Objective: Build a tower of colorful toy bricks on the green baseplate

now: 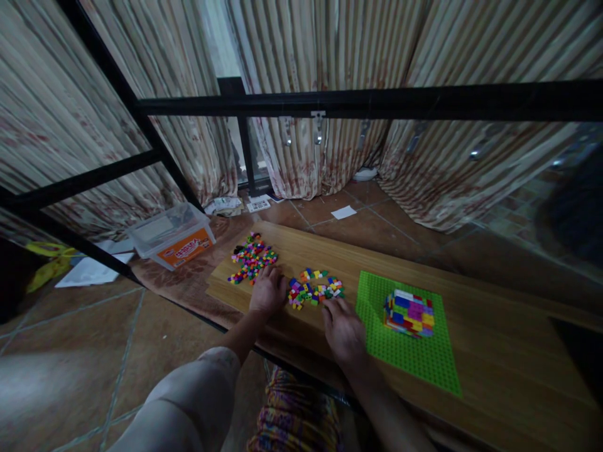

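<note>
My left hand (269, 290) rests on the board at the edge of a spread pile of small toy bricks (252, 257). Its fingers curl downward, closed, and their tips are hidden from me. Beside a second, smaller group of bricks (306, 294) is my right hand (345, 329), thumb and fingers drawn together at the near edge of the group. Whatever lies between those fingers is too small or covered to name. Right of this hand, a multicoloured brick block (409, 312) stands on a green studded baseplate (377, 342).
The long wooden board (301, 242) carries all the bricks. A clear plastic box (174, 235) with an orange label stands beyond its left end. A dark flat object (579, 351) lies at the far right. Black metal bars (348, 103) cross in front of curtains (320, 56).
</note>
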### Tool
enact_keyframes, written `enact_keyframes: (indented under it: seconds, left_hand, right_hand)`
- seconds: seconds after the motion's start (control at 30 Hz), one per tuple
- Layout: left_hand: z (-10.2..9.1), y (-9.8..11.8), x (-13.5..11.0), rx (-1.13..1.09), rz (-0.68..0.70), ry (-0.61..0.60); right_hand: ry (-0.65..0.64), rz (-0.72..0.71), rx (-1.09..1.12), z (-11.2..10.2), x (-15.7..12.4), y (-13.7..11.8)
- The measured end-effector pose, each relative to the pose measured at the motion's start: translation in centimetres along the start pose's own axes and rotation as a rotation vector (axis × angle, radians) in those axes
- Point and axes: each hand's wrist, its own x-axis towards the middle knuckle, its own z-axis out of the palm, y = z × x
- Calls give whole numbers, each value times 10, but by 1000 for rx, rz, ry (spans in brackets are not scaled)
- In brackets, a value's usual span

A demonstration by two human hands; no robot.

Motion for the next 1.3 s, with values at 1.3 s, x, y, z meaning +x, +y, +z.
enact_keyframes:
  seconds: [1.3]
  left_hand:
    - [-2, -9, 6, 45, 51, -6]
  right_hand:
    - [329, 453, 582, -122, -36, 85]
